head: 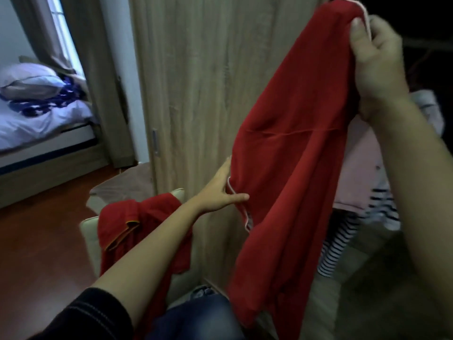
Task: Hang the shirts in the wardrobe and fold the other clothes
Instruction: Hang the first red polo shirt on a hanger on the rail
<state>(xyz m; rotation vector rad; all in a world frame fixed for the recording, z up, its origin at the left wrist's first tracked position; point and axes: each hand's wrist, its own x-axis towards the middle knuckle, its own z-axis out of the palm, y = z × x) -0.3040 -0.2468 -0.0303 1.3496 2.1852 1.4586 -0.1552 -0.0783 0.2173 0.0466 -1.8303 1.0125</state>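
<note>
A red shirt with white piping (289, 148) hangs in front of the wooden wardrobe door (196, 82). My right hand (377, 65) pinches its top edge up high, close to the camera. My left hand (223, 190) reaches forward and touches the shirt's left edge at a white-trimmed opening, fingers spread along the cloth. A second red garment with a yellow-edged hem (137, 227) lies draped over a cream seat below. Blue jeans (196, 317) lie at the bottom of the view.
The cream seat (90, 236) stands against the wardrobe on a reddish wood floor (44, 241). Inside the dark open wardrobe at right hang a pink garment (355, 173) and a striped one (338, 244). A bed with a pillow (31, 79) and curtains stands at far left.
</note>
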